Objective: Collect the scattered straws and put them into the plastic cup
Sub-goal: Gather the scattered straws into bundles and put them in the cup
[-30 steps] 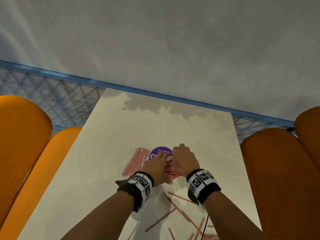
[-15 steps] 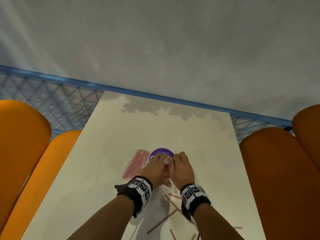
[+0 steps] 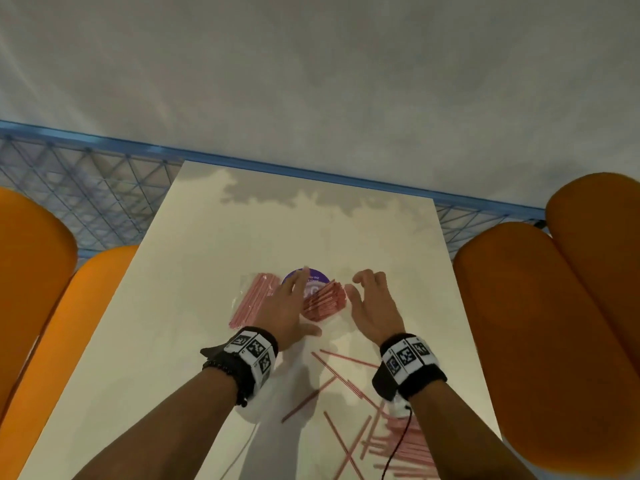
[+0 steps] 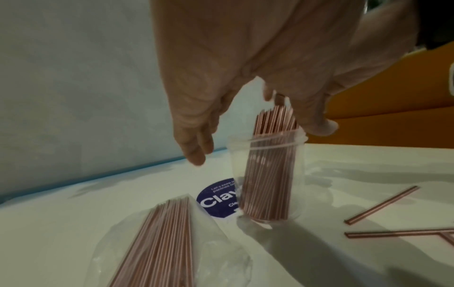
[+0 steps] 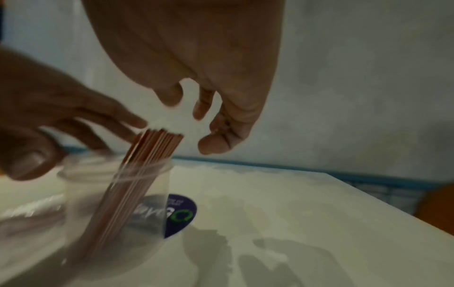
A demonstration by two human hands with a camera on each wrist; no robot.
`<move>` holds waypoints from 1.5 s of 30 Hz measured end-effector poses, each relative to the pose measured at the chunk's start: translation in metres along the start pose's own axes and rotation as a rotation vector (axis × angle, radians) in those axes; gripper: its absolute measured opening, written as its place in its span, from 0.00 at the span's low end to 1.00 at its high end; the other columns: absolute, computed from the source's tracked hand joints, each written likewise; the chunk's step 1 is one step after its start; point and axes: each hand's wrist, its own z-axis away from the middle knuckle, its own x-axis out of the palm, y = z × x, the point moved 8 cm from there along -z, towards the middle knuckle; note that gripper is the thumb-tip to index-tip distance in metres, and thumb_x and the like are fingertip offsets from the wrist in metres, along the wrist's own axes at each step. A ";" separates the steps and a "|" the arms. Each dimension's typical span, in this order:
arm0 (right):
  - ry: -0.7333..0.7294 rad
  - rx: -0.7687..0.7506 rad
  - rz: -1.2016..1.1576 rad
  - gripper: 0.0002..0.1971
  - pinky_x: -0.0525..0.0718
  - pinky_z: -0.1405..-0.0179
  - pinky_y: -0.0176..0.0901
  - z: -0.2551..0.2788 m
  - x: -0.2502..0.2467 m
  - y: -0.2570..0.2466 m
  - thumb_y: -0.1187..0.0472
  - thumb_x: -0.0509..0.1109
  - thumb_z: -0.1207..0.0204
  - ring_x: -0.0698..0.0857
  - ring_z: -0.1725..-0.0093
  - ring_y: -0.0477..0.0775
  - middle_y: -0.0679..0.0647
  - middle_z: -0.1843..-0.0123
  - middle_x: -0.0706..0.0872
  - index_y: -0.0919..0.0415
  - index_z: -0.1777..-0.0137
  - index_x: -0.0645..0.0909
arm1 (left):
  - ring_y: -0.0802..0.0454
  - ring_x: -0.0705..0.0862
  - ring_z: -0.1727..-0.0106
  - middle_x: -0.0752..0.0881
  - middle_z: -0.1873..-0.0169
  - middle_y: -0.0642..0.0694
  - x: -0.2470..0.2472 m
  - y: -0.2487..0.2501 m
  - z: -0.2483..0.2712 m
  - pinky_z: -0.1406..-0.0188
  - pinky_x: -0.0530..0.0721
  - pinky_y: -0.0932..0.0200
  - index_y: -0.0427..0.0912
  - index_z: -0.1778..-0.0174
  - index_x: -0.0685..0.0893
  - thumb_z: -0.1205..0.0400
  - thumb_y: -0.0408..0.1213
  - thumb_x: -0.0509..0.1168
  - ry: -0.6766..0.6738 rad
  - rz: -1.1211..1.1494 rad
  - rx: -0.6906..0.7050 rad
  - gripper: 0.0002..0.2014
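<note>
A clear plastic cup (image 4: 297, 155) (image 5: 81, 203) stands upright mid-table with a bundle of pink straws (image 3: 323, 301) (image 4: 267, 174) (image 5: 142, 170) leaning inside it. My left hand (image 3: 289, 301) (image 4: 245, 108) hovers open just left of the cup; whether its fingers touch the straw tops cannot be told. Apart from the cup, to its right, my right hand (image 3: 370, 299) (image 5: 201, 120) hangs open with loosely curled fingers and holds nothing. Several loose straws (image 3: 341, 379) (image 4: 383, 207) lie scattered on the white table (image 3: 194, 341) nearer me, with a pile (image 3: 405, 448) at the near right.
A clear plastic bag of pink straws (image 3: 251, 299) (image 4: 157, 242) lies flat left of the cup. Beside the cup sits a round purple sticker (image 3: 313, 276) (image 4: 216, 198) (image 5: 181, 211) on the table. Orange chairs (image 3: 540, 327) flank both sides. A blue wire rail (image 3: 311, 171) runs past the far edge.
Both hands were pressed together around the straw bundle over the cup. They have let go and spread apart, the right hand moving right, leaving the straws standing in the cup.
</note>
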 end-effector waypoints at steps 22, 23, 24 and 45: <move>-0.227 -0.173 0.117 0.09 0.86 0.51 0.41 0.255 0.036 0.143 0.48 0.66 0.20 0.79 0.47 0.40 0.43 0.49 0.85 0.48 0.54 0.86 | 0.52 0.78 0.48 0.83 0.55 0.56 0.169 0.033 0.116 0.48 0.73 0.53 0.54 0.54 0.83 0.18 0.42 0.64 -0.227 -0.439 0.296 0.03; -0.186 -0.167 0.114 0.08 0.86 0.51 0.43 0.250 0.032 0.141 0.48 0.66 0.20 0.79 0.47 0.41 0.43 0.48 0.84 0.48 0.53 0.86 | 0.51 0.79 0.50 0.84 0.57 0.56 0.165 0.029 0.114 0.51 0.75 0.53 0.54 0.55 0.82 0.20 0.41 0.67 -0.197 -0.443 0.276 0.02; -0.166 -0.128 0.121 0.09 0.85 0.47 0.46 0.245 0.028 0.142 0.47 0.67 0.22 0.78 0.43 0.43 0.43 0.44 0.83 0.47 0.49 0.85 | 0.51 0.79 0.51 0.84 0.57 0.56 0.162 0.025 0.112 0.52 0.75 0.53 0.54 0.56 0.82 0.21 0.41 0.68 -0.166 -0.441 0.250 0.02; -0.222 -0.161 0.209 0.23 0.69 0.52 0.47 0.210 0.015 0.176 0.29 0.55 0.26 0.68 0.47 0.50 0.43 0.44 0.79 0.31 0.36 0.79 | 0.49 0.82 0.44 0.86 0.49 0.51 0.154 0.025 0.100 0.48 0.78 0.54 0.48 0.46 0.88 0.17 0.37 0.63 -0.163 -0.188 0.112 0.09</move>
